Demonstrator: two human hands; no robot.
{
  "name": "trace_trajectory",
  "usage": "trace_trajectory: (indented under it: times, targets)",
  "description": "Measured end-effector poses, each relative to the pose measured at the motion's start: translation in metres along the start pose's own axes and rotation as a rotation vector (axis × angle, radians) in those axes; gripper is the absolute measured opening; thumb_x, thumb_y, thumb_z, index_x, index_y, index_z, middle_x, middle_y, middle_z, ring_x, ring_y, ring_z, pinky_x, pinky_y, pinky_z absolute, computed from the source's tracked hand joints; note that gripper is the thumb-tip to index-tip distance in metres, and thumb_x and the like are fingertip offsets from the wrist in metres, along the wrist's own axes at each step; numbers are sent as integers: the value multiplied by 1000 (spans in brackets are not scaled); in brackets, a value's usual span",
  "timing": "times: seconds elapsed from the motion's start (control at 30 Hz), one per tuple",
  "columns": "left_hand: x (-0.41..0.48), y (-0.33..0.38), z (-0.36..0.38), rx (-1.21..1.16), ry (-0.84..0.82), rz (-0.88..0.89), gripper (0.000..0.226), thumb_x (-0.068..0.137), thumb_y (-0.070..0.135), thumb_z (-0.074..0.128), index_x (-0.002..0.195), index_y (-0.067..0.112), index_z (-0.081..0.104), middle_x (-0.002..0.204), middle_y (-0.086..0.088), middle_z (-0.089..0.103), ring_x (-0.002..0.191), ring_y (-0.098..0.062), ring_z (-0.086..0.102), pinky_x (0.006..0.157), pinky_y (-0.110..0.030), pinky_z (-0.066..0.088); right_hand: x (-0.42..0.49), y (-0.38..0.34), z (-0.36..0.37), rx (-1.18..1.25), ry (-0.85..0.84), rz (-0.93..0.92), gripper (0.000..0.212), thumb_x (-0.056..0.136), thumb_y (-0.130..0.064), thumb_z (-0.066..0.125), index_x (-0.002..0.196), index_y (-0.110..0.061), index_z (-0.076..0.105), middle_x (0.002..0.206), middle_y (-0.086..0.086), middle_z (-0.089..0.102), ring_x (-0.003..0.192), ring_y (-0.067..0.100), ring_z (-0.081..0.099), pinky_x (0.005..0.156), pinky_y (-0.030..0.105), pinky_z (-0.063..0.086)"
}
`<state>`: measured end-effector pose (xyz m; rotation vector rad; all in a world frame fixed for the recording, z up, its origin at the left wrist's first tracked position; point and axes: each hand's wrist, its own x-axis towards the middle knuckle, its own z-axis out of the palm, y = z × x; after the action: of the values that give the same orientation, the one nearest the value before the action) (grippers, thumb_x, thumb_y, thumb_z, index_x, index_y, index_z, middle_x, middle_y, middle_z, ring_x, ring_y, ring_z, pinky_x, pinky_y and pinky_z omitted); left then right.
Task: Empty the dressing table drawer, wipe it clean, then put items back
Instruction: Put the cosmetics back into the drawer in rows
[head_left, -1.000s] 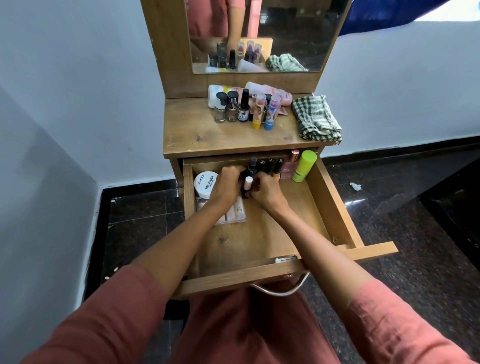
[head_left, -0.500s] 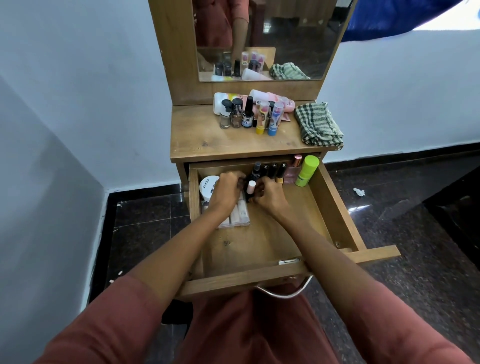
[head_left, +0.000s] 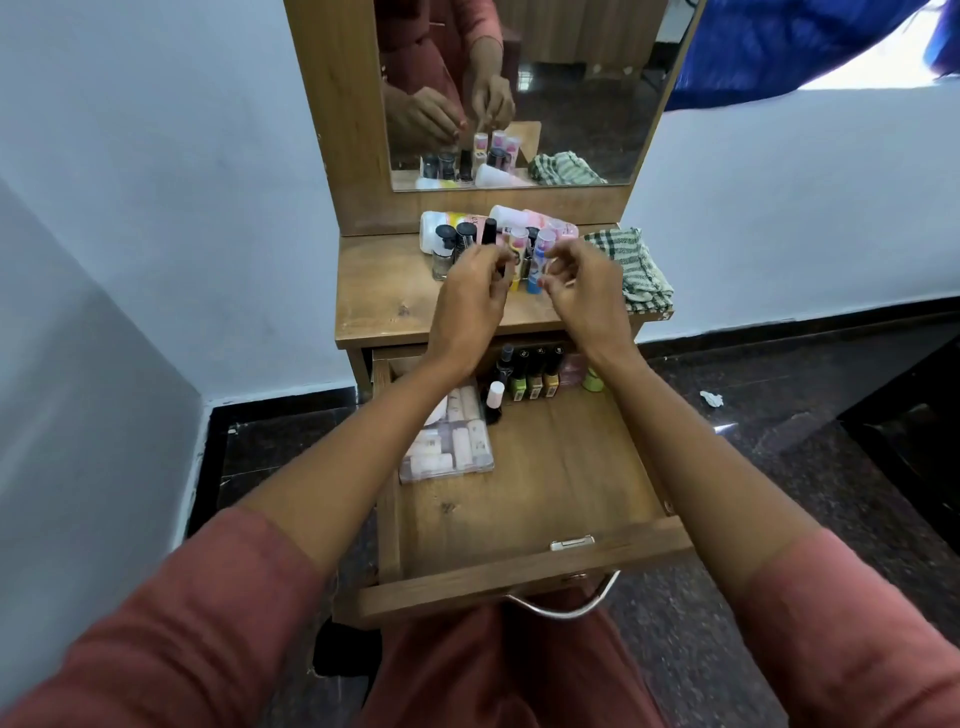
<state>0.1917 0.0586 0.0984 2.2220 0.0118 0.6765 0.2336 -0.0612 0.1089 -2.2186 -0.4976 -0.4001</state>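
White walls (head_left: 156, 156) stand behind the wooden counter (head_left: 395, 306), with the open drawer (head_left: 545, 483) below. The left hand (head_left: 467, 301) and right hand (head_left: 587, 296) curl by the crowded bottles (head_left: 444, 252) on top; I cannot tell if they hold any. One bump could tip them over.

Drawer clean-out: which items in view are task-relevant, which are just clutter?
Job: drawer, nail polish bottles and clear pouch inside it, cosmetics on the tabletop, checked cloth.
Lying about: paper scrap on the floor, blue fabric, mirror.
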Motion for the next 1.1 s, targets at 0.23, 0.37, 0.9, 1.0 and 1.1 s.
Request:
trace_trajectory:
  times: [0.23,0.37,0.9,1.0,1.1]
  targets:
    - [36,7,14,187,-67,30,47,86,-9,44,132,2,46,128,-13,48,116,-24,49,98,-33,42,30,3,-1,-147,-43,-22,40,86,-2,57,126,-8,54,112,18,53,97,26,59,85,34,50]
    - [38,5,15,203,-87,24,39,88,-5,45,126,1,52,121,-16,55,112,-26,51,92,-34,44,31,5,3,-185,-37,-42,31,88,-3,54,118,-3,58,110,18,53,95,28,58,82,35,49]
    - [1,20,8,-8,-70,34,20,88,8,58,105,2,65,105,-13,65,89,-17,60,80,-23,49,-5,10,-31,-68,-97,-42,31,77,0,69,108,3,65,100,20,67,79,18,57,63,-2,38]
    - [-8,28,14,-20,-92,26,22,87,8,59,108,2,64,108,-13,65,96,-22,61,86,-32,49,-18,17,-42,-76,-94,-26,30,77,0,69,106,4,66,100,21,67,81,16,55,66,4,36]
    - [-18,34,24,-49,-130,23,20,85,9,62,104,3,65,103,-13,66,92,-21,62,83,-34,51,-29,27,-50,-78,-117,-8,29,76,0,69,104,3,67,100,19,68,80,15,56,64,-1,38]
